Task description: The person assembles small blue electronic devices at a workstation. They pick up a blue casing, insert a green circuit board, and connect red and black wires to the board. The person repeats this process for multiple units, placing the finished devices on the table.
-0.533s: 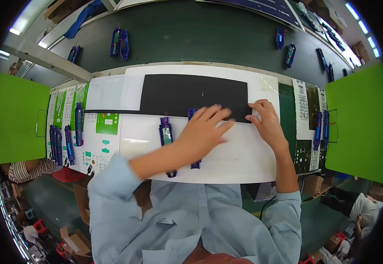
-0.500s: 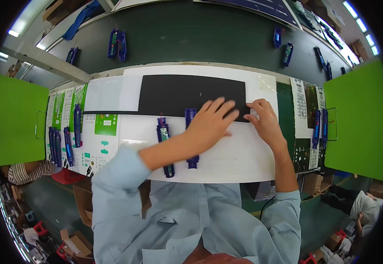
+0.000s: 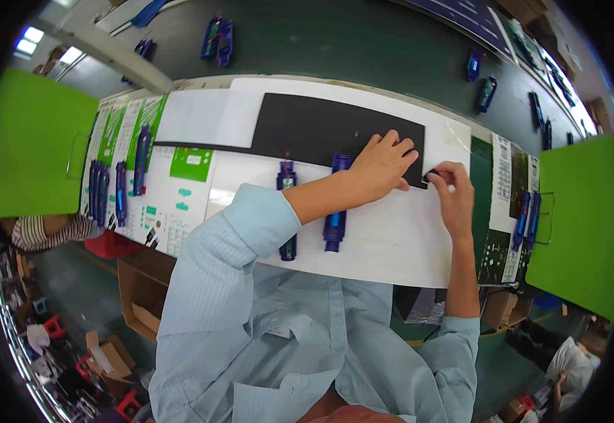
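In the head view, a black sheet point(image 3: 328, 123) lies a little above the middle of the frame, on a white board point(image 3: 398, 243). A thin black strip point(image 3: 205, 147) runs from near its lower left corner toward the left.

The left hand point(image 3: 386, 168) rests on the right part of the sheet. Its fingers are a bit bent and a little apart, and I cannot tell if they grip anything. The right hand point(image 3: 449, 185) is just past the sheet's lower right corner. Its thumb and finger are close together, pinching a small black piece point(image 3: 431, 175).

In the middle of the frame, the left arm goes across two long blue things. The first blue case point(image 3: 288, 248) has a green part inside, and the second blue case point(image 3: 333, 229) lies just to the right of it.

More blue cases point(image 3: 102, 194) stand in a row at the left, near a bright green panel point(image 3: 39, 148). At the right, two blue sticks point(image 3: 521, 222) lie near another green panel point(image 3: 581, 229). At the top, a dark green table point(image 3: 349, 49) has more blue parts point(image 3: 216, 42) on it. A brown box point(image 3: 138, 292) sits at the lower left.
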`<action>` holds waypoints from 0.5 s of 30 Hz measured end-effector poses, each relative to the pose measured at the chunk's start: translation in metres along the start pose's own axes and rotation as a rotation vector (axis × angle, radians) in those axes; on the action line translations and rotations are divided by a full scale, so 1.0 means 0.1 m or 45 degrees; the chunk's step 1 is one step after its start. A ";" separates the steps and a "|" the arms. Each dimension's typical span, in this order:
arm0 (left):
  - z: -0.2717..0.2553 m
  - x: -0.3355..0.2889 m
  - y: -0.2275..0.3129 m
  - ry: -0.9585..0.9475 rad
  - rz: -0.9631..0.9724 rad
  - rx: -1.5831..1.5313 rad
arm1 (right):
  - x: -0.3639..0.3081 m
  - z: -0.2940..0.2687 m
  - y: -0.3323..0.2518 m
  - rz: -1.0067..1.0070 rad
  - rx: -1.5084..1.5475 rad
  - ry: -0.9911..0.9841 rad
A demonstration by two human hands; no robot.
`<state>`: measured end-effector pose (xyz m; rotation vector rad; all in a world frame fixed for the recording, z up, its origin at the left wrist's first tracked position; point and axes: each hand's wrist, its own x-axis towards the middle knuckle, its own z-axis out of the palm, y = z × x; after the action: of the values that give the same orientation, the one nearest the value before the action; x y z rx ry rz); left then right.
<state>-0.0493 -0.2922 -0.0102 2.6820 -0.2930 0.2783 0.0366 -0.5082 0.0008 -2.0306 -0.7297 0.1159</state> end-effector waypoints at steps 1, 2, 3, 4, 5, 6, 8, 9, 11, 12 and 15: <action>-0.03 -0.06 -0.04 0.066 -0.029 -0.220 | -0.05 -0.05 -0.14 0.107 0.040 0.004; -0.15 -0.15 0.01 0.147 -0.033 -0.189 | -0.12 -0.10 -0.22 0.227 0.078 0.017; -0.43 -0.30 0.14 0.223 -0.028 -0.165 | -0.18 -0.14 -0.31 0.288 0.228 -0.067; -0.66 -0.53 0.23 0.296 -0.030 -0.124 | -0.24 -0.09 -0.43 0.341 0.394 -0.155; -0.80 -0.85 0.33 0.272 -0.082 -0.098 | -0.29 -0.03 -0.52 0.395 0.555 -0.240; -0.89 -1.15 0.45 0.252 -0.128 -0.072 | -0.32 0.06 -0.57 0.489 0.600 -0.392; -0.91 -1.64 0.70 0.196 -0.142 -0.051 | -0.35 0.29 -0.72 0.356 0.526 -0.590; -0.80 -1.78 0.79 0.185 -0.168 -0.004 | -0.35 0.39 -0.79 0.340 0.502 -0.631; -0.60 -1.99 0.87 0.156 -0.221 0.096 | -0.34 0.59 -0.90 0.304 0.466 -0.713; -0.55 -2.05 0.87 0.115 -0.233 0.134 | -0.34 0.67 -0.91 0.308 0.446 -0.745; -0.46 -2.12 0.86 0.061 -0.266 0.191 | -0.34 0.82 -0.91 0.288 0.350 -0.808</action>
<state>-0.2805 -0.3145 0.0140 2.8196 0.0242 0.3108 -0.0613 -0.4300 0.0218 -1.8012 -0.8063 0.9716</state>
